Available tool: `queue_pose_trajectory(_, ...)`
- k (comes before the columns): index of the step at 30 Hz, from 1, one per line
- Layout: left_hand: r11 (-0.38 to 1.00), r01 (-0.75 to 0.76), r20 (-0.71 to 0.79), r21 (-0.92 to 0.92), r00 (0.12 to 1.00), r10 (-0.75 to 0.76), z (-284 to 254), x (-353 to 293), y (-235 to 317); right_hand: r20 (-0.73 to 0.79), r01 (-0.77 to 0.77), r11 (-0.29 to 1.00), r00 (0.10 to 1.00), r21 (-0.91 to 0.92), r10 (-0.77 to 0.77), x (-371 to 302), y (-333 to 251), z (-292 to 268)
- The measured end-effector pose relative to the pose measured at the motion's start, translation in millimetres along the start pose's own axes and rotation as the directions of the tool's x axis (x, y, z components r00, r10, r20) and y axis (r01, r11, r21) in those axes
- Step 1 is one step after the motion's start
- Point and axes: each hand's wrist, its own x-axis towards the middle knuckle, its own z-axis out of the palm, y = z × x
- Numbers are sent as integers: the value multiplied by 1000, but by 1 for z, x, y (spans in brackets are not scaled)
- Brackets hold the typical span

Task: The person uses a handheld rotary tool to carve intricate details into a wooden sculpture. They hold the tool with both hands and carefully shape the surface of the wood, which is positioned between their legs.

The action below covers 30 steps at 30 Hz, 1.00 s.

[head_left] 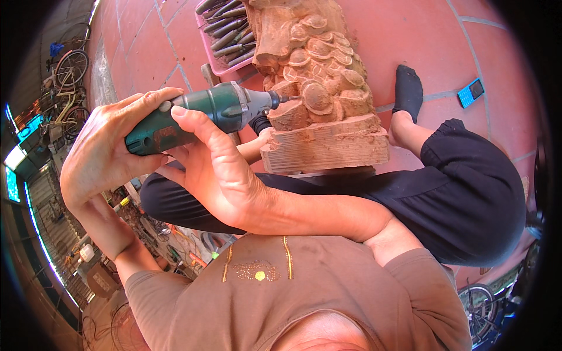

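From the person's head, a single wide fisheye view faces steeply down, with the shirt (339, 275) across its lower part and the hands (225, 167) close to the lens. It reaches past the legs (468, 193) to the tiled floor (410, 29), straight edges bending toward a dark round rim.

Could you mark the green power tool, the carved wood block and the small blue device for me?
Green power tool (212, 103): head view, on its green body.
Carved wood block (317, 96): head view, on a raised round shape.
Small blue device (470, 93): head view, middle of its upper face.
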Motion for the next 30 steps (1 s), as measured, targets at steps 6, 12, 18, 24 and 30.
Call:
queue_pose_trajectory(6, 1000, 18, -20, 5, 1000, -18, 5, -9, 1, -16, -16, 999, 1000, -48, 15, -3, 4, -5)
queue_pose_trajectory(12, 1000, -27, -41, -4, 999, 27, 11, -15, 4, -25, -6, 997, 1000, -77, 4, -12, 10, -5)
queue_pose_trajectory(18, 999, -33, -46, -2, 998, 33, 15, -14, 9, -3, 13, 995, 1000, -95, -13, -21, 6, -7)
queue_pose_trajectory(24, 1000, -23, -20, -17, 1000, 22, 17, -7, 21, -12, 50, 992, 999, -116, -52, -29, -2, -4)
queue_pose_trajectory(30, 999, -51, -55, 4, 997, 51, 23, -6, 21, -45, 65, 993, 997, -103, -70, -32, -4, -3)
